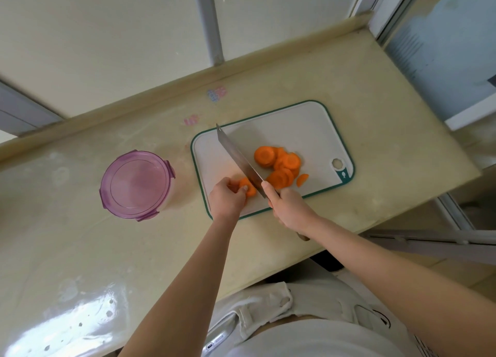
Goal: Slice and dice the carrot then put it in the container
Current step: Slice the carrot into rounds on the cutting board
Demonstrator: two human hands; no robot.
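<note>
I see a pale yellow desk (281,93) with a raised lip (161,93) along its far edge, glossy and glaring near me on the left. Two small stickers sit on it near that lip, one blue and pink (217,93), one pink (191,120). Behind the lip stand frosted window panes (107,34) split by a grey frame bar (209,21). A phone (214,344) pokes from a pocket of white trousers (308,297) at the bottom.

You see orange carrot slices (279,163) heaped at frame center, one carrot stub (248,186) lying just left of them, and the purple-lidded container (135,183) shut at left.
</note>
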